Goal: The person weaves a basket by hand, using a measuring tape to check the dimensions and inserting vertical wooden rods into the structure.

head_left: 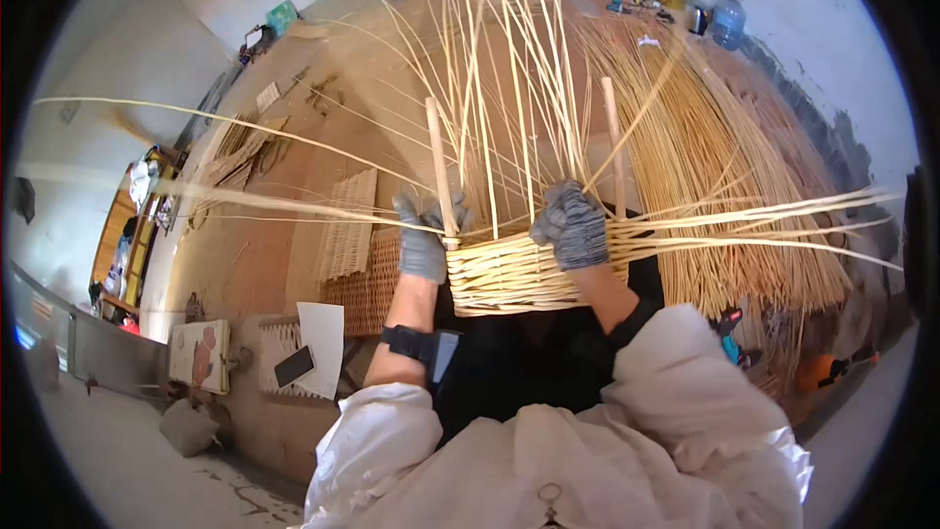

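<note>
A partly woven basket of pale cane sits at my lap, with long loose strands rising and fanning sideways. Wooden posts stand at its left and right ends. My left hand, in a grey glove, grips the left corner beside the post, fingers partly behind it. My right hand, also gloved, is closed on the strands along the top edge near the right end, knuckles up.
A large bundle of cane lies on the right. Left are woven panels, white paper, a phone and a boxy tan block. A wooden shelf stands far left, a water jug at back right.
</note>
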Demonstrator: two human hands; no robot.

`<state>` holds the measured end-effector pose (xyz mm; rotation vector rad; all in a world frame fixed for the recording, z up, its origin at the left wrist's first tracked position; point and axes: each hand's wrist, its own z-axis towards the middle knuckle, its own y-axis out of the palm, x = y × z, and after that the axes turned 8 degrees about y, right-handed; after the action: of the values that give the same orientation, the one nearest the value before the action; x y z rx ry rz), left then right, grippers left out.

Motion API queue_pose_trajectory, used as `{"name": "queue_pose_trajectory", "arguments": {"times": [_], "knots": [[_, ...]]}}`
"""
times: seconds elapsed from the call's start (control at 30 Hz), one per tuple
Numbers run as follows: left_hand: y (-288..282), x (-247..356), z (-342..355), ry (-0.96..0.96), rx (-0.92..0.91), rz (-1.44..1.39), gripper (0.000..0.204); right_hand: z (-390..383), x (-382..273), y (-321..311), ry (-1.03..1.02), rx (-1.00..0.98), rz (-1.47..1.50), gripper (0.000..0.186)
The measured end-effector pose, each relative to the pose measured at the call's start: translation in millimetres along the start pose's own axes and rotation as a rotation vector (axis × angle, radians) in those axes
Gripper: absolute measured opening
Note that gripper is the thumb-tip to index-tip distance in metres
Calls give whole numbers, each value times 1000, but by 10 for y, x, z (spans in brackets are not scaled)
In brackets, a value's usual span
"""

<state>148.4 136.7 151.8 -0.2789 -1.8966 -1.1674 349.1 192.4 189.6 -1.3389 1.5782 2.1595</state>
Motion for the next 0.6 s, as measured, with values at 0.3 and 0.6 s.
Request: {"name": "queue_pose_trajectory", "arguments": {"times": [0.3, 0.6], "knots": [[-416, 93, -226, -16, -450, 658, 40, 255, -108, -242, 436, 242, -4, 19], [-372, -470, -147, 223, -41, 633, 13, 974, -85, 434, -637, 213, -1493, 45]]}}
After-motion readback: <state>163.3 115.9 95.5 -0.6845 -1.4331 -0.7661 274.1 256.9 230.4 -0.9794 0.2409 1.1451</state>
